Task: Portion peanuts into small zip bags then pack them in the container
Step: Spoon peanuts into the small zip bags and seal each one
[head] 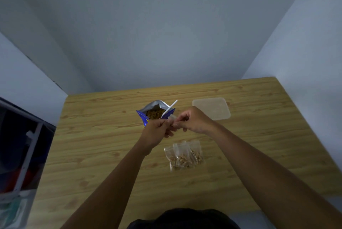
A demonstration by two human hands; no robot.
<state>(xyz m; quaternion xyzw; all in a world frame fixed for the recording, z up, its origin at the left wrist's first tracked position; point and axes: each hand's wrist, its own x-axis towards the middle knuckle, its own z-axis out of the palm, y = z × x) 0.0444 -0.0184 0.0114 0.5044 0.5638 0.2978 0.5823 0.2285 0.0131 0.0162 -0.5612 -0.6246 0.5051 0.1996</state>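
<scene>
A blue foil peanut bag (154, 112) stands open on the wooden table (103, 136), peanuts visible inside and a white spoon (171, 107) sticking out of it. Just in front of it, my left hand (157, 131) and my right hand (194, 120) meet, both pinching a small clear zip bag (171, 120) between their fingertips. Whether that bag holds peanuts is hidden by my fingers. Three small zip bags filled with peanuts (184, 155) lie overlapping on the table below my hands. A translucent plastic container (211, 108) sits to the right of the foil bag.
The table stands in a corner, with grey walls behind it and on the right. A white-framed shelf (27, 147) with dark items is at the left, beside the table's left edge.
</scene>
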